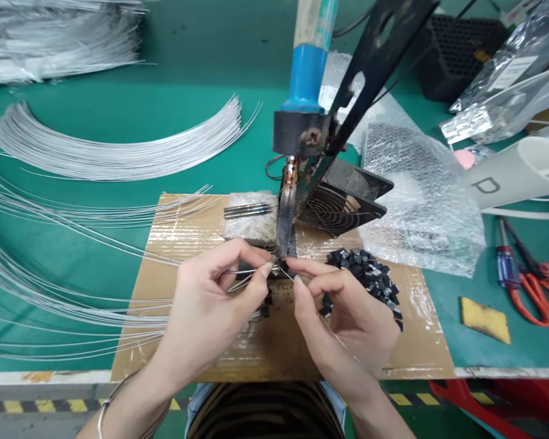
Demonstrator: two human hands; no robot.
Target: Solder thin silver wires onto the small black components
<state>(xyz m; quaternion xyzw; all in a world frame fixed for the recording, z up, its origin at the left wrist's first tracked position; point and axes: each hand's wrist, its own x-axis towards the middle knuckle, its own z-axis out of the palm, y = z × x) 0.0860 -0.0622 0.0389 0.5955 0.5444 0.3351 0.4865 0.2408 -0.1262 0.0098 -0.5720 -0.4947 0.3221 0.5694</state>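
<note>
My left hand [215, 296] pinches a thin white wire [244, 271] between thumb and forefinger, its end just below the tip of a soldering iron [285, 225]. The blue-collared iron points downward, clamped in a black metal bracket [370, 67]. On the other side, my right hand [348, 311] closes finger and thumb on a thin strand of solder wire [287, 274], which reaches up to the same tip and trails back over the palm. My fingers partly hide the small part at the tip. Small black blocks [361, 268] lie heaped beside my right hand.
Cut white wires [119, 149] lie bundled on the green table, with others under my left forearm. Behind the iron stands a black fan [338, 207]. Brown cardboard [165, 231] covers the work spot. Bubble wrap [421, 195], a yellow sponge [485, 320] and red-handled scissors [533, 299] lie rightward.
</note>
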